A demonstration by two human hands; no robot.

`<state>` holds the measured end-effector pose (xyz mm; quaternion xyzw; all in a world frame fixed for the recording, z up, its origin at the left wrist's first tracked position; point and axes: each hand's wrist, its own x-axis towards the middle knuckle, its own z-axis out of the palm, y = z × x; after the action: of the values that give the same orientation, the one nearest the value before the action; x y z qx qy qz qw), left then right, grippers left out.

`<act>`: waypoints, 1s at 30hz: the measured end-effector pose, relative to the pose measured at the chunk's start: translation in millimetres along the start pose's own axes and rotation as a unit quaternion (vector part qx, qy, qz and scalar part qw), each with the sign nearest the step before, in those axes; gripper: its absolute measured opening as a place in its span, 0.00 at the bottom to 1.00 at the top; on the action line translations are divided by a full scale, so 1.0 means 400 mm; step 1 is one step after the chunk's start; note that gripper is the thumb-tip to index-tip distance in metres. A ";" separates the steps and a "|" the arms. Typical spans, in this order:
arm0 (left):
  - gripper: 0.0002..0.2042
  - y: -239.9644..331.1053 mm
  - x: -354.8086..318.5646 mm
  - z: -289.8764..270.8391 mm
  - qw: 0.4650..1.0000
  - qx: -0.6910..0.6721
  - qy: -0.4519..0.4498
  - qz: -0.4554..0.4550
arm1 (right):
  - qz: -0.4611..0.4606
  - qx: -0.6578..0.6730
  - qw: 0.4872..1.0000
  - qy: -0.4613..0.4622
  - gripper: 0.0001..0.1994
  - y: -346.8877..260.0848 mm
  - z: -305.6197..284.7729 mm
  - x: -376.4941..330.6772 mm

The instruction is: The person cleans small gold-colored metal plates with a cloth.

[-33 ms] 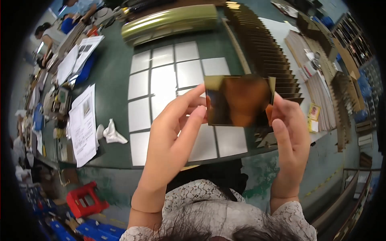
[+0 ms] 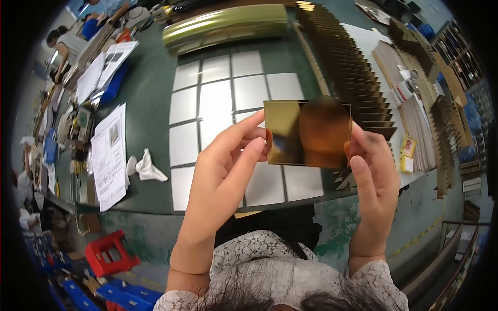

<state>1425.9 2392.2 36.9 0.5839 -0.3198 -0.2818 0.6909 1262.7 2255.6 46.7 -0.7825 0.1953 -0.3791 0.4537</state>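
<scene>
Between my two hands is a shiny, mirror-like rectangular plate point(image 2: 282, 132), gold-brown with dark reflections in it. My left hand point(image 2: 220, 168) pinches its left edge between thumb and fingers. On the opposite edge, my right hand point(image 2: 376, 168) grips with fingertips, the thumb in front. The plate is held above the table, and beneath it lie rows of flat whitish rectangular sheets point(image 2: 184, 103) on the green tabletop point(image 2: 150, 93). Parts of the nearer sheets are hidden by my left hand and the plate.
A yellow-green film roll point(image 2: 225, 28) lies at the back. Dark upright plates stand in a long rack point(image 2: 345, 57) on the right, near brown corrugated strips point(image 2: 397, 67). Printed papers point(image 2: 110, 155) and a crumpled white cloth point(image 2: 150, 167) are left. A red stool point(image 2: 111, 254) stands below; people work far left.
The plate has tilted slightly, so its reflection shows more gold on the left side. Both hands keep their grip. The whole view has shifted a little.
</scene>
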 end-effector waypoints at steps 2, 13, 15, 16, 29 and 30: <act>0.18 -0.005 -0.020 -0.059 0.999 -0.015 0.005 -0.031 | 0.026 0.035 0.998 -0.041 0.18 -0.012 0.038 -0.009; 0.18 -0.050 -0.077 -0.200 0.993 -0.093 0.011 -0.076 | 0.091 0.059 0.990 -0.090 0.18 -0.017 0.163 -0.035; 0.18 -0.051 -0.084 -0.211 0.993 -0.096 0.014 -0.073 | 0.094 0.055 0.989 -0.099 0.18 -0.014 0.172 -0.034; 0.17 -0.054 -0.086 -0.215 0.992 -0.097 0.017 -0.076 | 0.090 0.060 0.989 -0.104 0.18 -0.009 0.177 -0.034; 0.18 -0.045 -0.086 -0.209 0.991 -0.103 0.020 -0.082 | 0.095 0.086 0.983 -0.132 0.18 0.038 0.179 -0.027; 0.18 -0.045 -0.086 -0.208 0.991 -0.103 0.019 -0.083 | 0.097 0.086 0.983 -0.132 0.18 0.038 0.178 -0.026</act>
<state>1467.9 2467.7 5.9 0.5398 -0.2262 -0.3581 0.7275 1311.4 2294.6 7.7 -0.7611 0.1752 -0.2425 0.5756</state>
